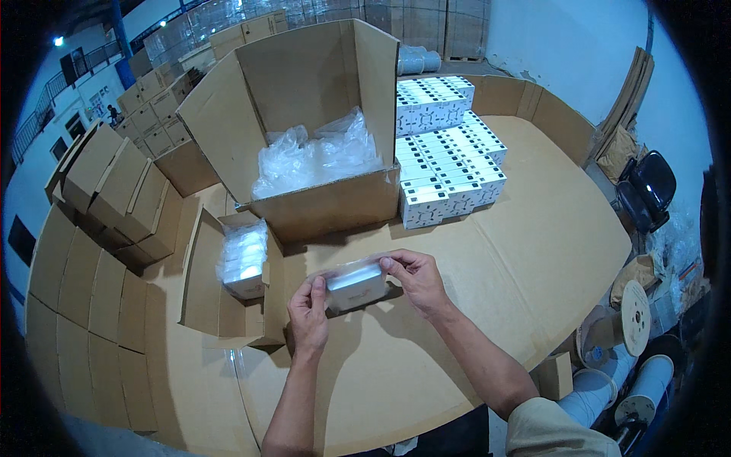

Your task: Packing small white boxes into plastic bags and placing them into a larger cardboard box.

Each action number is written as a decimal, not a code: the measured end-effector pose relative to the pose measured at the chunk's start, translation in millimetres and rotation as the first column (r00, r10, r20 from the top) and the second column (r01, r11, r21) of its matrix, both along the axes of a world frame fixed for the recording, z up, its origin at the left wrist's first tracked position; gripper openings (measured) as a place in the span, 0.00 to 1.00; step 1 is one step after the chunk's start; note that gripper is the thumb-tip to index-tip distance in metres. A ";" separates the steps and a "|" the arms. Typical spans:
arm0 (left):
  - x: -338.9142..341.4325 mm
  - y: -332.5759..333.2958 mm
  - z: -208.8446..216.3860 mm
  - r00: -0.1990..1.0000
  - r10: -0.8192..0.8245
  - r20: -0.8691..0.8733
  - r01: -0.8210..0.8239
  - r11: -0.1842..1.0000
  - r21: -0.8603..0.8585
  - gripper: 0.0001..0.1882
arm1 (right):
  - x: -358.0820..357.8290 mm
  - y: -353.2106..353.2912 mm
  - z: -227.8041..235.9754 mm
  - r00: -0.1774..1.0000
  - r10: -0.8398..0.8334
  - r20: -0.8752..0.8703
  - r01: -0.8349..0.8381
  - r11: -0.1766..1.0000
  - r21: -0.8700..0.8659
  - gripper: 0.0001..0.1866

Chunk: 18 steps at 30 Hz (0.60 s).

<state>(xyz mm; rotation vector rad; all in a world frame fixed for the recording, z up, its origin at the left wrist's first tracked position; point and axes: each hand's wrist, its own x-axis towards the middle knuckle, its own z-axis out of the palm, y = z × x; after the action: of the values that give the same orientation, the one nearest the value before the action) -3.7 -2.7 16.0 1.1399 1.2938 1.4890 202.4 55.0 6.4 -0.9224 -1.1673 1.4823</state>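
Observation:
Between my two hands is a small white box in a clear plastic bag [358, 286], held just above the cardboard-covered table. My left hand [308, 316] pinches the bag's left end between thumb and fingers. At the right end, my right hand [417, 280] grips the plastic the same way. Left of my left hand stands an open cardboard carton [204, 278] holding a row of bagged white boxes [245, 255]. Behind it, a larger open carton [327, 202] contains a heap of clear plastic bags [316, 156].
Stacked white printed boxes [449, 171] stand right of the large carton. Brown cartons [91, 289] are piled along the left side. A raised cardboard edge [560, 122] borders the table's far right. Beyond it are a black chair [647, 186] and cable spools [636, 316].

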 end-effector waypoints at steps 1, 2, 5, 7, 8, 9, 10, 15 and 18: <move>-1.5 0.2 -2.1 1.000 -0.010 -0.010 0.010 1.000 0.019 0.19 | 0.2 0.7 -0.6 1.000 0.012 0.009 -0.012 0.998 0.053 0.12; -2.2 1.2 -4.0 1.000 -0.019 -0.020 0.020 0.999 0.038 0.18 | 0.5 1.2 -0.8 1.000 0.022 0.018 -0.024 0.994 0.106 0.13; -3.1 4.8 -5.0 0.994 -0.050 0.100 0.039 0.993 0.116 0.14 | -7.2 -4.4 16.7 0.997 0.066 -0.036 -0.062 0.994 0.091 0.16; 1.8 5.3 -2.0 0.987 -0.088 0.133 0.070 0.989 0.132 0.13 | -8.6 -9.1 22.0 0.996 0.078 -0.036 -0.074 0.992 0.100 0.16; 3.3 5.4 -1.2 0.979 -0.122 0.164 0.098 0.984 0.148 0.14 | -8.8 -10.4 22.6 0.995 0.092 -0.038 -0.088 0.990 0.109 0.17; 2.4 5.7 -4.0 0.979 -0.122 0.163 0.097 0.984 0.149 0.14 | -8.6 -10.8 22.5 0.995 0.093 -0.039 -0.089 0.990 0.110 0.17; 0.6 6.2 -9.8 0.978 -0.125 0.165 0.110 0.989 0.097 0.15 | -7.9 -10.9 22.0 0.992 0.127 -0.002 -0.126 0.988 0.089 0.17; -5.7 5.8 -10.9 0.986 -0.146 0.076 0.150 0.988 -0.037 0.13 | 0.5 -6.8 15.0 0.971 0.219 0.099 -0.223 0.974 0.035 0.14; -10.3 8.4 -9.7 0.977 -0.211 0.013 0.209 0.972 0.109 0.09 | 6.0 -3.2 15.4 0.956 0.225 0.188 -0.259 0.948 0.185 0.11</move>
<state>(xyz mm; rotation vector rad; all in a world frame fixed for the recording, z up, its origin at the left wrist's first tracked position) -14.0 5.7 6.4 1.2818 1.0512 1.4235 208.4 51.8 21.8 -0.7894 -1.5736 1.4617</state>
